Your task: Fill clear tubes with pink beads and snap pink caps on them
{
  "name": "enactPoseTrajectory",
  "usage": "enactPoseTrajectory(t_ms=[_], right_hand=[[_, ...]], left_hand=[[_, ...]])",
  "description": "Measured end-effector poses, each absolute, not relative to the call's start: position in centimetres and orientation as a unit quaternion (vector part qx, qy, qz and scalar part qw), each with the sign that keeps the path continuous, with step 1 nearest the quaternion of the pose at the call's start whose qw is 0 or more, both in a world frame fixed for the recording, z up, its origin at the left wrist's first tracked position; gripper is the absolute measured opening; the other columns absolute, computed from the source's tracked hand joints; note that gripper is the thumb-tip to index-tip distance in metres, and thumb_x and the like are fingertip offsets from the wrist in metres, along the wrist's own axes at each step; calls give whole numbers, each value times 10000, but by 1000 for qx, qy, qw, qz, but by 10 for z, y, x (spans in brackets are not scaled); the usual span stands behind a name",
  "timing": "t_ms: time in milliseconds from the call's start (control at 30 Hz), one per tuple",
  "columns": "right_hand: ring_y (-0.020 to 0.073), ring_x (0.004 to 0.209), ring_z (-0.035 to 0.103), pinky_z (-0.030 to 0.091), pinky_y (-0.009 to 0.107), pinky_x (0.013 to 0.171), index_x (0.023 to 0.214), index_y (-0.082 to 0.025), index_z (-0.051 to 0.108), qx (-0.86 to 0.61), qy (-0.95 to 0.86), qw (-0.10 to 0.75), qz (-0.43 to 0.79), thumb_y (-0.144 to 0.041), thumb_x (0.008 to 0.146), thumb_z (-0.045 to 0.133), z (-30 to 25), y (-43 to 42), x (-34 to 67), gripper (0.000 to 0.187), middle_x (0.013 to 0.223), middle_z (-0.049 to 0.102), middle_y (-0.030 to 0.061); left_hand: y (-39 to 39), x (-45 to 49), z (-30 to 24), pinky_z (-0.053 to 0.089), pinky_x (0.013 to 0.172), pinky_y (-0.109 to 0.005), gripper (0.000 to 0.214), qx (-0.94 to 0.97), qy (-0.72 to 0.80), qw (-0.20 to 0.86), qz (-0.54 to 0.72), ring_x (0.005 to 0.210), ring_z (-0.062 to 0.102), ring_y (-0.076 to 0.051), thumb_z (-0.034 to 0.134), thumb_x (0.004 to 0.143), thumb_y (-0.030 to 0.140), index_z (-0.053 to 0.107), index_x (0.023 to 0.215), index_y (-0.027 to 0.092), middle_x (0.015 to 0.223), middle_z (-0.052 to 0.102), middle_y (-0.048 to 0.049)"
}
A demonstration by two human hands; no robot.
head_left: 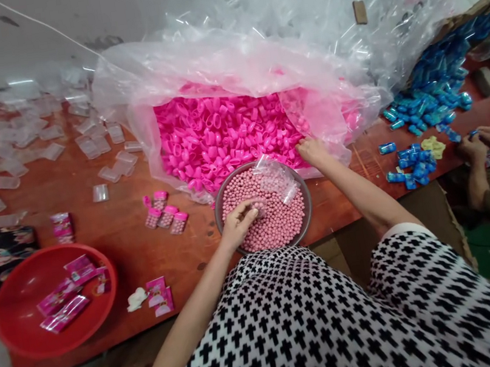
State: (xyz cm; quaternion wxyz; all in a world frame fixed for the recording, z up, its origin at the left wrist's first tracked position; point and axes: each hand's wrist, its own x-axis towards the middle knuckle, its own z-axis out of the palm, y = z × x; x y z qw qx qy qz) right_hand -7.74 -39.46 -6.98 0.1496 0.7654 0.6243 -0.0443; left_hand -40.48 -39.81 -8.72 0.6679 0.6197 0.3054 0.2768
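Note:
My left hand (238,224) is over a round bowl (217,209) of pink beads (274,225). Its thumb and fingers pinch a small clear plastic container (259,206) with pink beads in it. More clear containers (279,179) lie in a heap on the beads at the bowl's far side. My right hand (311,151) reaches to the near right edge of a pile of bright pink plastic caps (219,135) in a large clear plastic bag (145,134). Its fingers are curled in, and their tips are partly hidden among the caps and plastic.
Left of the bowl lie several filled, pink-capped containers (165,214). A red basin (5,323) holds pink packets (65,313). Loose clear containers (6,145) spread at the far left. On the right, another person's hands (481,145) work beside blue packed containers (433,88).

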Motion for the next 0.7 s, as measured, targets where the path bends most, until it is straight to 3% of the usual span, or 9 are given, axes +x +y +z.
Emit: enactPoseTrajectory(t_ms=[233,433,567,700], right_hand=[[237,978,616,449,331,887,1036,-67,678,707,668,208,-99,-50,829,408,-67,-382,-58,341,1061,663,189],[256,1005,629,441,338,890,1011,-20,674,707,665,218,-102,-48,840,390,-74,-379,-60,334,1062,662,242],[233,1000,637,432,322,887,1066,-62,653,715,658,213,-100,-77,849,410,-80,-384,-62,326,1121,650,219],[246,1008,625,431,324,866,1144,-39,593,730,652,182,-95,-106,846,436,-78,-388,-59,343,1145,634,236]], left_hand=[[-396,-404,-89,514,898,-376,380,606,316,670,289,966,651,-218,622,767,468,661,1001,172,1032,705,-79],[-400,-403,-87,534,854,-375,381,589,328,672,307,949,656,-227,632,755,478,669,989,180,1012,714,-73],[-402,-403,-86,536,850,-370,381,575,330,676,322,954,653,-224,634,757,467,666,999,174,1019,712,-74],[-406,-405,-85,543,832,-357,366,567,337,672,338,940,652,-212,639,757,453,670,988,172,1031,706,-73]])
